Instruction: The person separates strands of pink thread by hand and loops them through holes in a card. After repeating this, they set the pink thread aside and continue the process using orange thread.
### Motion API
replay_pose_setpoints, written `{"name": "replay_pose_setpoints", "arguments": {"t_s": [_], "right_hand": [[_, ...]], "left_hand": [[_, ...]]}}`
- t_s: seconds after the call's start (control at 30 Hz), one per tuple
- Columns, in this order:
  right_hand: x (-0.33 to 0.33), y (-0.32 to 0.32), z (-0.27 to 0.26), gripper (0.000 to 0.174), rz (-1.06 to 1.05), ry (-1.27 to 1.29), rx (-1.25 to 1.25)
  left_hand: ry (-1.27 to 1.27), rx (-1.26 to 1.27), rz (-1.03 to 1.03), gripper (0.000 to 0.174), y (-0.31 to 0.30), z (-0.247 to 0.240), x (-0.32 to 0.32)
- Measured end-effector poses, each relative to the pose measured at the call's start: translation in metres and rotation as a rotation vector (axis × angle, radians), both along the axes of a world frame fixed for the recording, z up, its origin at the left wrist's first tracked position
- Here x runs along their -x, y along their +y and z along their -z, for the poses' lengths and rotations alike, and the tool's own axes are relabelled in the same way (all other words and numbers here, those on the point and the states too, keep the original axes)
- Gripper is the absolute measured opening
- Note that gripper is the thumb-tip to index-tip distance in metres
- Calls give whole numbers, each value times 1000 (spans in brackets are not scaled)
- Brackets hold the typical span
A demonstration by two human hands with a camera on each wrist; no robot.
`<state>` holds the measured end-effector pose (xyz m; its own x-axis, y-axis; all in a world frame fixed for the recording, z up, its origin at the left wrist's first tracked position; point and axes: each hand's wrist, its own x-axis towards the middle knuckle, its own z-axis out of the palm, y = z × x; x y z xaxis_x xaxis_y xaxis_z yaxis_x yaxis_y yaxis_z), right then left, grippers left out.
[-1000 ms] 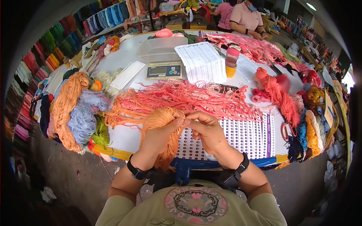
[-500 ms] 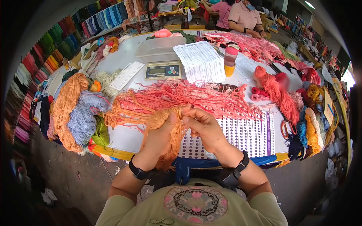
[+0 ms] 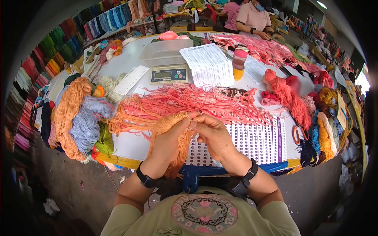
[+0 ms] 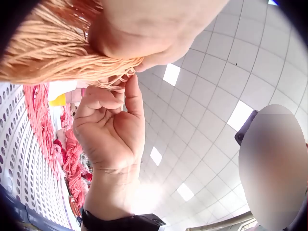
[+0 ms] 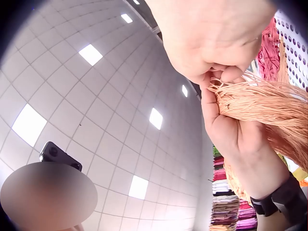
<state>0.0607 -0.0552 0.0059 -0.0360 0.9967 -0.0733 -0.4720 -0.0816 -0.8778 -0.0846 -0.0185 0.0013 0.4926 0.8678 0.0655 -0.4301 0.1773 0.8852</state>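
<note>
An orange yarn skein [image 3: 171,122] hangs over my left hand [image 3: 167,144], which grips it near its top. My right hand [image 3: 215,138] meets the left at the skein's edge, thumb and index finger pinching thin strands there. In the left wrist view the right hand [image 4: 111,127] has its fingertips on loose strands at the end of the orange yarn [image 4: 53,53]. The right wrist view shows the left hand [image 5: 238,139] curled round the yarn [image 5: 264,103], with the right hand [image 5: 216,38] above it. Behind both hands lies a pile of coral-pink strands [image 3: 189,103].
Punched white cards [image 3: 252,143] lie right of my hands. Further back are a scale [image 3: 169,74], a plastic tub [image 3: 161,53], printed sheets [image 3: 206,65] and a jar [image 3: 239,63]. Yarn heaps [image 3: 88,122] line the left edge; scissors [image 3: 300,134] lie right. A person [image 3: 255,19] stands beyond.
My right fingertips shifted slightly at the skein's edge and are again close against the left hand. The left hand keeps its grip. At the back, the person in pink has moved an arm.
</note>
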Motion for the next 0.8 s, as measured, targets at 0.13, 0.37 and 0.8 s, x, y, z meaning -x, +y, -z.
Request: {"name": "replay_pose_setpoints", "arguments": {"t_s": [0.13,0.37,0.8], "right_hand": [[0,-3,-5,6,7,51,15],[-3,1,4,16,-10,154,-19],[-14,-9,-1,11,-166,113,5]], "left_hand": [[-40,36,-67,36,1,4,1],[-156,117,-120,30,-6,-10,-4],[-56,-68,-189,16,-3,-20,2]]}}
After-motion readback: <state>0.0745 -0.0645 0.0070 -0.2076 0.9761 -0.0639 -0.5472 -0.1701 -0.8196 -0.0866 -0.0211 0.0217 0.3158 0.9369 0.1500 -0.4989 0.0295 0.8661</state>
